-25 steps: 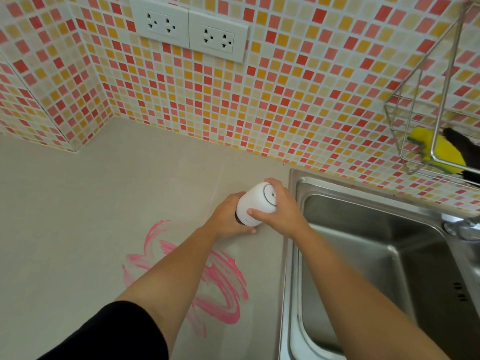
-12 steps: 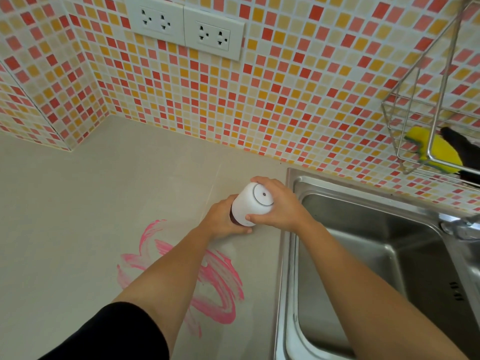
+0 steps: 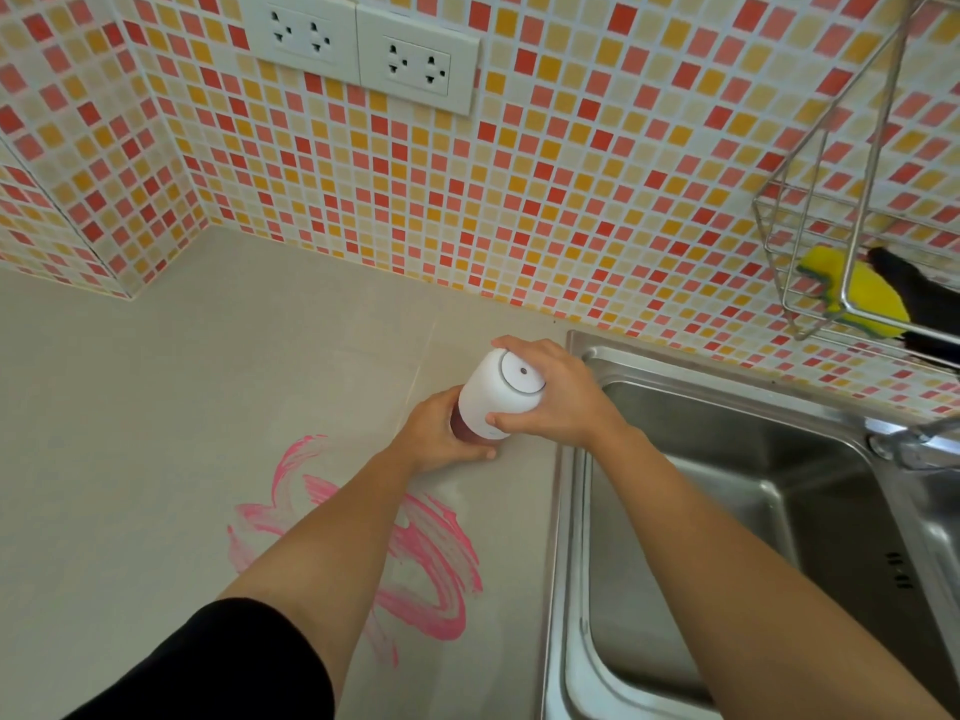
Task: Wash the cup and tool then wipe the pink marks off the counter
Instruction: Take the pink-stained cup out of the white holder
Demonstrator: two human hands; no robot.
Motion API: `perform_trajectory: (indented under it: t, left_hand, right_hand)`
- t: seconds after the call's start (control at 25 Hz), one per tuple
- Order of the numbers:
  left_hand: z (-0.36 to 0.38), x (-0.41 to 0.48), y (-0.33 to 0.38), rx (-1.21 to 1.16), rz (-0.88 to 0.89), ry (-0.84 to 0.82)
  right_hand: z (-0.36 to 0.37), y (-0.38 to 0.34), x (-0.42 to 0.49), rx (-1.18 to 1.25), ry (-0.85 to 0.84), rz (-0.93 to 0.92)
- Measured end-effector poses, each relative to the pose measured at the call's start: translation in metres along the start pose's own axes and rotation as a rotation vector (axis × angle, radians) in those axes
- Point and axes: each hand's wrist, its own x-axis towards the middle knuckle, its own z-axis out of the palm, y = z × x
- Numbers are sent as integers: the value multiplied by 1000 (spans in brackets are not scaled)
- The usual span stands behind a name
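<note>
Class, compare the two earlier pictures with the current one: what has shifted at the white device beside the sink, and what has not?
The right hand has tilted the white rounded cap further toward the sink, showing more of the dark reddish cup that the left hand steadies. Both grips are unchanged, as are the pink smears and the yellow sponge.

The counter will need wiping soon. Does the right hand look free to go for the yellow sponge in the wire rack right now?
Probably not yet: the right hand is wrapped around the white rounded appliance top. The yellow sponge lies unobstructed in the wire rack.
</note>
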Motion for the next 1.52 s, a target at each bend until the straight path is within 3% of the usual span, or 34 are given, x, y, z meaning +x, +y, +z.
perform_trajectory:
  t: [0.44,0.52,0.76,0.88,1.0,1.12,1.28,1.52]
  left_hand:
    - [-6,4,-3,26,-61,-41]
    - [-8,4,-3,22,-75,-52]
    - [-9,4,-2,44,-68,-56]
    - [-9,7,-3,43,-58,-56]
    - [-8,8,-8,31,-54,-49]
    - [-7,9,-12,55,-40,-40]
    - [-7,10,-14,80,-44,-10]
    - [-8,9,-11,87,-34,-12]
  right_hand:
    - [-19,-5,-7,168,158,64]
    - [-28,0,-12,370,249,114]
    - [4,33,-20,1467,578,437]
    - [35,49,-15,1630,643,618]
    - [59,63,-7,1608,639,621]
    - [66,70,1,1302,497,538]
    - [66,74,3,885,463,551]
    - [60,76,13,587,356,454]
